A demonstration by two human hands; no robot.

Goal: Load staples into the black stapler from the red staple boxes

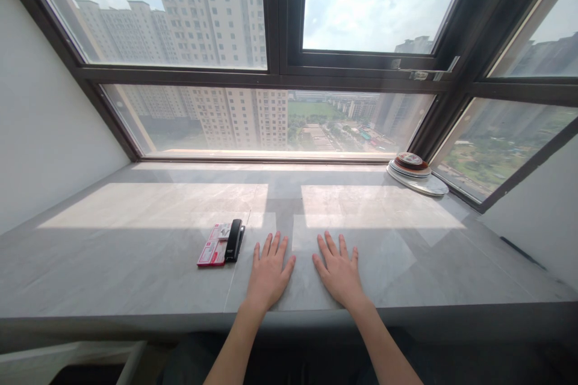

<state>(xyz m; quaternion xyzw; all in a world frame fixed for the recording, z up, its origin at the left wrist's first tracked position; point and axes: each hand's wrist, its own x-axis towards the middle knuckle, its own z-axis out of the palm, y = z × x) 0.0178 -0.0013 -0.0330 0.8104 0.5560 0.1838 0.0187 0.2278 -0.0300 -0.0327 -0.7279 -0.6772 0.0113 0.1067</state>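
Note:
My left hand (268,277) lies flat on the grey stone sill (135,277), fingers spread, holding nothing. Beside it, my right hand (339,274) rests palm down in the same way, also with nothing in it. To the left of my left hand, and apart from it, is a black stapler (233,242). Touching the stapler's left side are red and white small boxes (211,254), which look like staple boxes; their print is too small to read. A smaller white box (224,231) sits at their upper right, against the stapler.
At the back right corner, a stack of round plate-like discs (410,169) stands by the dark window frame (445,93). A metal window latch (419,74) is above it. White walls (49,108) bound the sill, whose front edge (158,316) runs below my wrists.

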